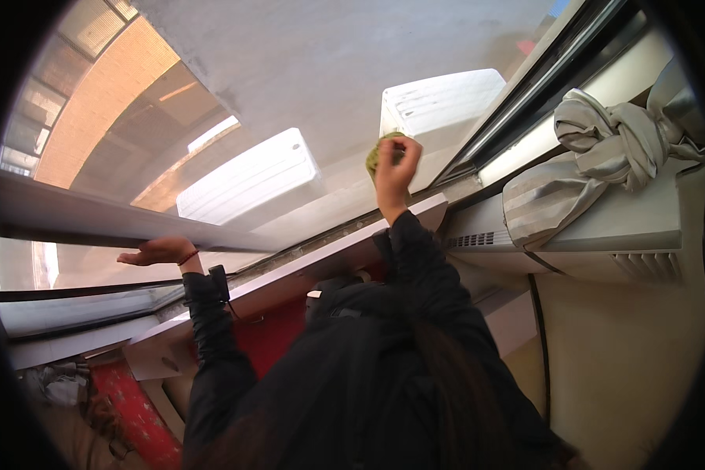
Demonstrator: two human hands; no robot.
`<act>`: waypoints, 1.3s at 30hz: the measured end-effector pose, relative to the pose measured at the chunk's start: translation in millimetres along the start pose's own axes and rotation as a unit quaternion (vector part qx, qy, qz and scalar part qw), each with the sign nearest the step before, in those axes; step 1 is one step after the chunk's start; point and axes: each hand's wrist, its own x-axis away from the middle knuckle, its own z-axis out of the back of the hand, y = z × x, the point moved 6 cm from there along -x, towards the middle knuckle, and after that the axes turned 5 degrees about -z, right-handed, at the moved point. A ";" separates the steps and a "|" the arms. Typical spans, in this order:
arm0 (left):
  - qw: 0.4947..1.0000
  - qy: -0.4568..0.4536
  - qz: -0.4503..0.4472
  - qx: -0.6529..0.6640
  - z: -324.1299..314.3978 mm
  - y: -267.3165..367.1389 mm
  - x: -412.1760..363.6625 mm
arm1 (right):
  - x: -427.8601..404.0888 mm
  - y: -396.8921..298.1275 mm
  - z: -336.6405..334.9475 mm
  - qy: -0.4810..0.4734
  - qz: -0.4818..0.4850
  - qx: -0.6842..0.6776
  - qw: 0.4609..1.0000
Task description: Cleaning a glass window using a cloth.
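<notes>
My right hand (396, 170) grips a green cloth (377, 157), which lies against or very near the window glass (341, 88). The hand is slightly blurred. My left hand (160, 251) is at the window's vertical frame bar (117, 217), palm turned up and fingers extended, with nothing held in it. Whether it presses on the bar cannot be told. A red bracelet circles the left wrist, and a small black device (218, 283) with a cord is on that forearm.
A window sill (323, 258) runs below the glass. At the right, a knotted grey curtain (611, 138) rests over a white air conditioner (611, 235). Two white outdoor units (252, 176) show beyond the glass. A worn red surface (135, 411) and crumpled cloth (59, 385) lie lower left.
</notes>
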 end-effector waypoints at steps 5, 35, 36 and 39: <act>0.993 0.021 -0.094 -0.061 3.3 10.7 -1.6 | 15.6 30.0 -19.5 -0.070 0.104 0.056 0.991; 0.995 0.012 -0.095 -0.012 0.6 1.0 3.0 | 54.8 158.6 40.0 -0.325 -0.411 0.075 0.848; 0.998 0.018 -0.004 0.064 -0.5 -4.2 2.4 | 63.5 162.1 28.2 -0.345 -0.383 0.043 0.856; 0.994 -0.007 0.087 0.069 3.2 -4.5 1.2 | 52.4 158.0 10.2 -0.219 -0.374 -0.078 0.898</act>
